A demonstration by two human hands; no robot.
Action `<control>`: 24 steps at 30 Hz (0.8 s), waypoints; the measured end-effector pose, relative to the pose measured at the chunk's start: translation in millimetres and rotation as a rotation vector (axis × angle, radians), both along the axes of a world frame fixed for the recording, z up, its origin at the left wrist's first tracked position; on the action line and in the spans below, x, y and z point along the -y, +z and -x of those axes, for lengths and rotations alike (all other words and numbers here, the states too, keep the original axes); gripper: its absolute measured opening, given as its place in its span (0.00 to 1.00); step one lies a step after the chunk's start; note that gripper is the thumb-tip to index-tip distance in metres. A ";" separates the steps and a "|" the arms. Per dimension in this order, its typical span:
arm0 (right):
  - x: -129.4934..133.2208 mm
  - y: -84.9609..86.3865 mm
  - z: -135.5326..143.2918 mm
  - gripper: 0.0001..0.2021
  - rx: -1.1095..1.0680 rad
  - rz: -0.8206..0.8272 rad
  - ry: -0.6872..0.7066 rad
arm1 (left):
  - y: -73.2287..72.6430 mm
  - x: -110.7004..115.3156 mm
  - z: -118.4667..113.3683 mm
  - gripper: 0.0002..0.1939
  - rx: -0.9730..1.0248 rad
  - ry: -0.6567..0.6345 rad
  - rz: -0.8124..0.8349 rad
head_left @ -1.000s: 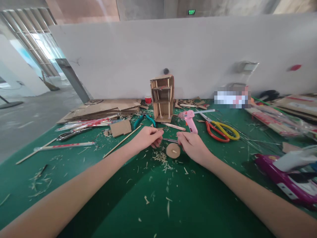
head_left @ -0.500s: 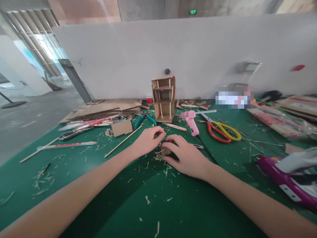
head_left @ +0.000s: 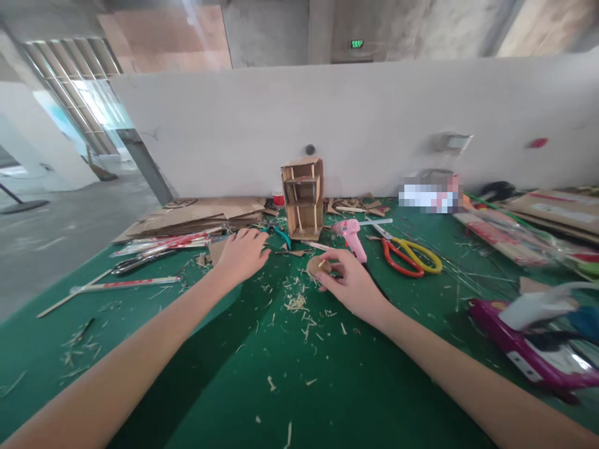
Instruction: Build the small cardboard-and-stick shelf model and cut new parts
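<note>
My right hand (head_left: 353, 284) pinches a small round cardboard piece (head_left: 315, 267) with a short pale stick stub on it, above a heap of wood shavings (head_left: 296, 303). My left hand (head_left: 244, 251) is farther left, palm down with its fingers stretched forward, and I see nothing held in it. It partly covers a cardboard scrap (head_left: 216, 251) and the teal-handled pliers (head_left: 281, 236). Beyond both hands stands an upright cardboard box with shelves and thin stick posts (head_left: 304, 215). A pink glue gun (head_left: 352, 236) lies just past my right hand.
Red-and-yellow-handled scissors (head_left: 407, 257) lie on the right, with a purple-and-white device (head_left: 515, 355) nearer me. Flat cardboard (head_left: 201, 215) is stacked at the back left. Wrapped sticks (head_left: 128, 282) lie on the green table (head_left: 262, 399). A white partition (head_left: 224, 131) stands behind.
My hands have moved apart: the left went left and forward, its fingers now outstretched. The right lifted the cardboard piece off the shavings. The view has shifted slightly.
</note>
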State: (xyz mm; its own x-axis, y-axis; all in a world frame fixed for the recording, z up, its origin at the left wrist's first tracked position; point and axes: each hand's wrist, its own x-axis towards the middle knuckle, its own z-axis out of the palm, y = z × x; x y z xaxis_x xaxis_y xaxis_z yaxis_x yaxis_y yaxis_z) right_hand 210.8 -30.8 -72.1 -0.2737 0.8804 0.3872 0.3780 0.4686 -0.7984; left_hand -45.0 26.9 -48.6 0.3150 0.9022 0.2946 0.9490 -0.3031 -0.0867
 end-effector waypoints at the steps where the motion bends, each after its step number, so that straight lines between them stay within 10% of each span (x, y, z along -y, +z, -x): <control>1: 0.0 0.0 -0.8 0.11 0.007 -0.037 -0.009 | 0.6 -2.3 4.3 0.21 -0.021 0.037 0.052; 7: 8.7 10.2 -3.3 0.18 0.466 -0.423 0.069 | 3.5 -15.3 28.4 0.29 -0.050 0.039 0.241; 14: 2.5 6.0 -6.1 0.31 0.627 -0.305 0.075 | 8.3 -21.4 69.0 0.26 0.031 0.075 0.199; 24: 0.1 6.9 -4.3 0.16 0.893 -0.400 -0.081 | 10.4 -22.4 101.6 0.36 0.220 0.185 0.108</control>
State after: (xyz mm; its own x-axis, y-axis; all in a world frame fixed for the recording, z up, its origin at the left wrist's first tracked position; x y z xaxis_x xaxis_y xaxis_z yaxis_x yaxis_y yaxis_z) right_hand 215.1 -30.9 -65.2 -0.5558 0.7585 0.3404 0.8085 0.5885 0.0088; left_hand -146.6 49.3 -38.2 0.0821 0.9680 0.2370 0.9813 -0.1200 0.1502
